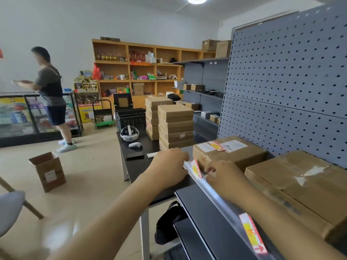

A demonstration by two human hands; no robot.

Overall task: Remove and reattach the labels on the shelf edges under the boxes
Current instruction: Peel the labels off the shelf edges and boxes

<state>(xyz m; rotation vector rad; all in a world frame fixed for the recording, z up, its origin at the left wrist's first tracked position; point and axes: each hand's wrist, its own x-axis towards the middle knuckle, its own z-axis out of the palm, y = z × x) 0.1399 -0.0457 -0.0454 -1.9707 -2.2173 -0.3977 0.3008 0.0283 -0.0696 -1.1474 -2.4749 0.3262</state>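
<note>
**Two hands at a label on the shelf edge**

A black table (pixel 135 166) stands just past the shelf. On it sit a white headset (pixel 129 133), a white controller (pixel 135 145) and two tall stacks of flat brown boxes (pixel 175 126). An open cardboard box (pixel 47 170) stands on the floor. A black bag (pixel 170 222) sits under the table. Another person (pixel 51 94) stands far off by a glass counter (pixel 18 113).

The red and yellow label (pixel 196 168) sits in the clear strip (pixel 216 196) on the shelf edge, under the far brown box (pixel 229 152). It tilts up out of the strip. The left hand (pixel 169 167) has bent fingers at the end of the strip, touching it beside the label. The right hand (pixel 224 177) pinches with curled fingers just beside the label; I cannot tell if it holds it. A second label (pixel 252 235) sits in the strip nearer, under the near brown box (pixel 293 190).

The shelf has a grey back wall with holes (pixel 281 91). The floor is pale, and wooden shelves (pixel 142 72) fill the far wall.
</note>
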